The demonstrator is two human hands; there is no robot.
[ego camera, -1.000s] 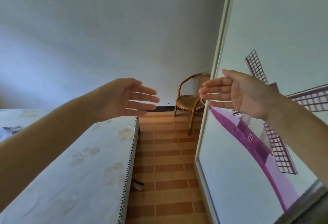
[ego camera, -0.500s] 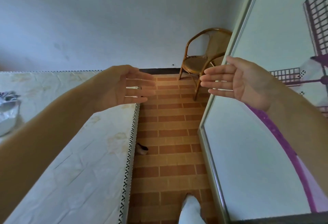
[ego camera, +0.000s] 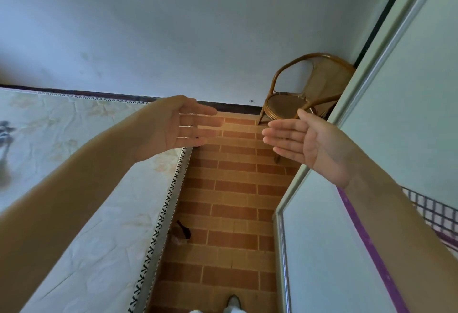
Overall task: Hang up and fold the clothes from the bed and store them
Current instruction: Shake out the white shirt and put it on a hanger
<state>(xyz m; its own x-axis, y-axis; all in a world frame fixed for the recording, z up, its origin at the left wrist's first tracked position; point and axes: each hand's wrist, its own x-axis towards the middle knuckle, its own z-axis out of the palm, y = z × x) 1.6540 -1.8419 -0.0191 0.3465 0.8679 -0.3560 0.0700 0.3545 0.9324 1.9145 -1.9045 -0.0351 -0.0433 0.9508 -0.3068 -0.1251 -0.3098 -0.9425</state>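
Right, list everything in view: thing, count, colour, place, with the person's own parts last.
bed: one, pale patterned cover with black-and-white trim, left.
garment: one, grey and blurred, on the bed at far left.
chair: one, brown rattan, far corner.
wardrobe door: one, pale with purple print, right.
floor: orange-brown brick tiles, centre.
wall: pale blue-grey, behind.
small dark object: one, floor by the bed; unclear what.
left hand: open, empty.
right hand: open, empty.

A home bedroom, going by the bed (ego camera: 81, 213) with its patterned mattress cover, the sliding wardrobe door (ego camera: 371, 164) across a strip of brick-tiled floor (ego camera: 230, 213) from it, and a rattan chair (ego camera: 297, 94) beyond its far corner.
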